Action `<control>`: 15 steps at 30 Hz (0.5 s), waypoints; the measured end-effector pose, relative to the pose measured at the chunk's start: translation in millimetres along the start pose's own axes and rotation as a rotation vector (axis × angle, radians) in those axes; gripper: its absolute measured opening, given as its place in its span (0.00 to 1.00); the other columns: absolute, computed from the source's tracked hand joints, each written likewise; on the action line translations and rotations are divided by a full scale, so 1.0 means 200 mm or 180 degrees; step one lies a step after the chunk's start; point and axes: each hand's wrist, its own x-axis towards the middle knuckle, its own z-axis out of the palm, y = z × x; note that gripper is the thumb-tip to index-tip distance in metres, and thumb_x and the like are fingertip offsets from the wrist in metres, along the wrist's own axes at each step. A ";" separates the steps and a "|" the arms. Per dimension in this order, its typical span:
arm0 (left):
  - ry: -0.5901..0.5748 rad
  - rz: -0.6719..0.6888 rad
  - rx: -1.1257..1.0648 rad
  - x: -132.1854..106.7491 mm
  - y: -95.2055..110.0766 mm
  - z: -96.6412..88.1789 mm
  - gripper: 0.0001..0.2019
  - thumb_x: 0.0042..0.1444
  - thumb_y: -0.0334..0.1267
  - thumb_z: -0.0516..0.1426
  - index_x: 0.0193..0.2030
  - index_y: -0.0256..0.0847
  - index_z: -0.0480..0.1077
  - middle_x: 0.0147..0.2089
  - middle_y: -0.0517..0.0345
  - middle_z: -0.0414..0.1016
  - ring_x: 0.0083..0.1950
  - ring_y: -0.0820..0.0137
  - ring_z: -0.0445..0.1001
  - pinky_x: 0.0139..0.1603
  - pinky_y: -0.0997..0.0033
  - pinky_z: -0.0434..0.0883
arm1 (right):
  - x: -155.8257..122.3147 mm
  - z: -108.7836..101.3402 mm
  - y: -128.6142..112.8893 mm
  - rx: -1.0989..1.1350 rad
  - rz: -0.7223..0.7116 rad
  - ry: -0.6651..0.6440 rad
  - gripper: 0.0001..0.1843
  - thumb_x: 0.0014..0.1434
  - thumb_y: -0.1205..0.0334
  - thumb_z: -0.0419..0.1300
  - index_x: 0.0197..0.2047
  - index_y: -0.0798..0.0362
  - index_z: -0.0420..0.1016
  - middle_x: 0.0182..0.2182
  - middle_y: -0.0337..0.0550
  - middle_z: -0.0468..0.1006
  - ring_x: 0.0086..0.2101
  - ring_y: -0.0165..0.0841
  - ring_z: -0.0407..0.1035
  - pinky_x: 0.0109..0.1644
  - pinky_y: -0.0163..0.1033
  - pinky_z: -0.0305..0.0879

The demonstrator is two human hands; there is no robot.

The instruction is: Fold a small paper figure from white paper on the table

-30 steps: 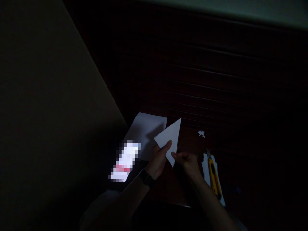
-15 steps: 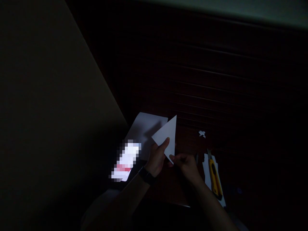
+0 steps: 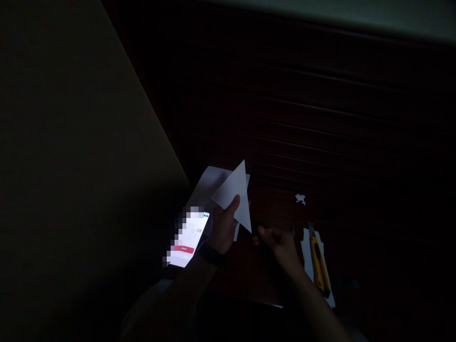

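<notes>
The scene is very dark. My left hand [image 3: 223,228] pinches a white paper triangle [image 3: 235,192], thumb on its front, and holds it up above a dark wooden table [image 3: 320,142]. My right hand [image 3: 280,244] hovers just right of the triangle's lower tip, fingers curled, apparently not touching the paper. A dark watch sits on my left wrist.
A white sheet [image 3: 206,187] lies on the table behind the triangle. A lit phone screen [image 3: 187,240] glows at the left. A yellow utility knife [image 3: 318,263] rests on a paper strip [image 3: 306,251] at the right; a small paper scrap [image 3: 299,198] lies beyond it.
My left hand has turned the triangle and carried it left and up. My right hand has let go of its lower tip and stays close by.
</notes>
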 end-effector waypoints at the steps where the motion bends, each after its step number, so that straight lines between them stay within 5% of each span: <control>1: -0.0050 0.0033 -0.0003 -0.01 -0.02 0.01 0.19 0.50 0.40 0.59 0.49 0.37 0.65 0.45 0.50 0.73 0.41 0.67 0.74 0.37 0.70 0.70 | 0.01 0.01 0.00 0.0074 -0.0001 0.0003 0.17 0.54 0.49 0.57 0.33 0.55 0.77 0.30 0.47 0.79 0.32 0.36 0.72 0.38 0.39 0.63; 7: -0.0367 -0.0201 0.0112 -0.08 -0.10 0.04 0.18 0.49 0.42 0.59 0.45 0.35 0.68 0.41 0.49 0.74 0.36 0.66 0.74 0.31 0.71 0.69 | 0.02 0.07 0.00 0.0270 0.0013 -0.0113 0.19 0.50 0.48 0.60 0.31 0.59 0.77 0.25 0.48 0.79 0.26 0.35 0.72 0.34 0.38 0.65; 15: -0.0226 -0.0068 -0.0203 -0.01 0.02 0.00 0.19 0.50 0.39 0.59 0.49 0.38 0.66 0.46 0.51 0.73 0.42 0.67 0.73 0.41 0.68 0.69 | -0.01 -0.04 -0.03 -0.0049 0.0204 -0.0778 0.16 0.48 0.51 0.62 0.24 0.58 0.76 0.23 0.47 0.78 0.26 0.35 0.73 0.33 0.37 0.65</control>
